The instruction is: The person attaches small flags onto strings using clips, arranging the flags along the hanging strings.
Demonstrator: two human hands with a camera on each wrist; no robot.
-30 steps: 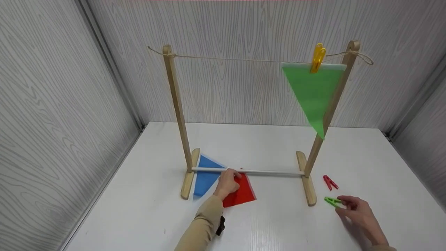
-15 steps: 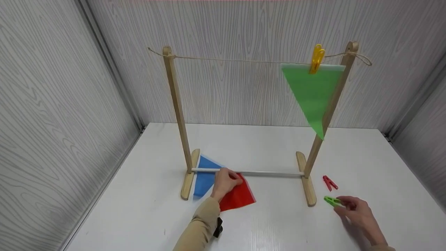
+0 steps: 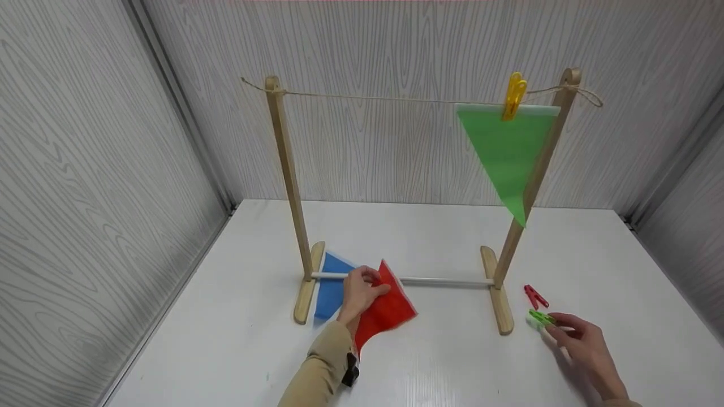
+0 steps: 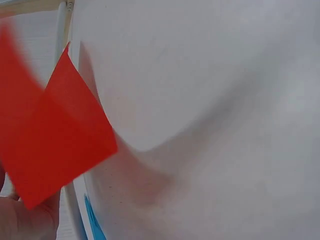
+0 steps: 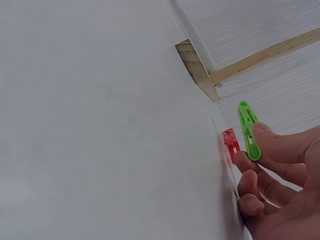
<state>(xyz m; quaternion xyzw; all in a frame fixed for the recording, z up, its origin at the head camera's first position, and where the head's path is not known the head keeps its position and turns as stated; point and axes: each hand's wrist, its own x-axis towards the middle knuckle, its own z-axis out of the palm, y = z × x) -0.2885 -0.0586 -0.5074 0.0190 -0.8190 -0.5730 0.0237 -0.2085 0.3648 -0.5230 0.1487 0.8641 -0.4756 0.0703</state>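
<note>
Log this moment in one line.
left hand: holds red flag | right hand: pinches green clothespin | string: green flag, yellow clothespin | table: red clothespin, blue flag

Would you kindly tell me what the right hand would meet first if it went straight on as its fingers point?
With its green plastic clothespin leading, the right hand would probably meet the rightmost pale wooden foot; the red plastic clothespin lies close beside that line, though depth is unclear.
</note>
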